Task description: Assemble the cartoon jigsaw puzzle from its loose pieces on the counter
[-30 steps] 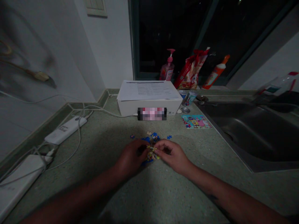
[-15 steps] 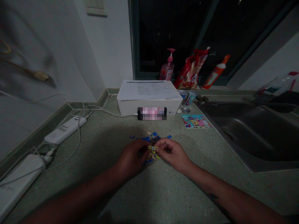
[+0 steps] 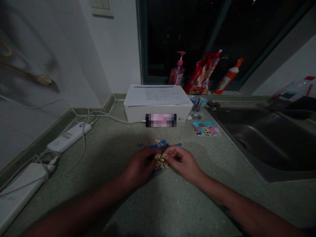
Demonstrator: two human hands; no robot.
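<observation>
Small jigsaw puzzle pieces in yellow, blue and pale tan lie in a heap on the speckled green counter. My left hand is curled at the heap's left side, thumb and fingers pinching a pale puzzle piece. From the right, my right hand has thumb and forefinger closed on a yellowish puzzle piece. The two pinches nearly meet above the heap; whether the pieces touch I cannot tell. A few loose pieces lie beyond my hands, among them a blue piece and a dark blue one.
Behind the pieces stands a white box with printed paper on top and a phone leaning on its front. A colourful cartoon card lies near the sink. Cables and a white power strip run along the left.
The piece at my left fingertips has turned or shifted and now shows a pale face. My fingers have moved only slightly; everything else stays in place.
</observation>
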